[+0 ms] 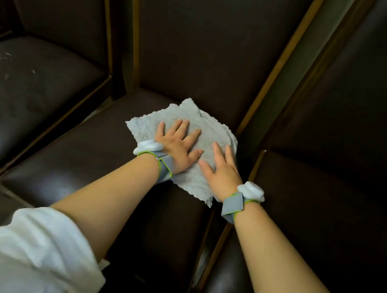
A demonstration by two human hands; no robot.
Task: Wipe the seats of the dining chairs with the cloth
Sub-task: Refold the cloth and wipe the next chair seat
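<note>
The dark brown leather seat of the middle dining chair [102, 159] runs from the near edge of the view up to its upright padded backrest [202, 36], which closes off the far side. A wood-trimmed gap separates it on the left from the neighbouring dark leather seat marked with pale smudges [21, 99], and a second narrow gap with a wooden rail borders the dark leather seat on the right [324, 225]. Bare seat lies open to the left of and nearer than the cloth.

The pale grey, rough-edged square cloth [205, 125] lies spread flat on the far right part of the middle seat, its far corner close to the backrest and its right edge at the seat's right border.

The left hand [178, 148] lies flat on the cloth, fingers straight and spread, palm down. The right hand [221, 168] rests just beside it, also flat with fingers extended, pressing the cloth's right half. Neither hand curls round the fabric. Each wrist wears a grey strap with a white puck [250, 190]. A white rolled sleeve [30, 255] covers the left upper arm.
</note>
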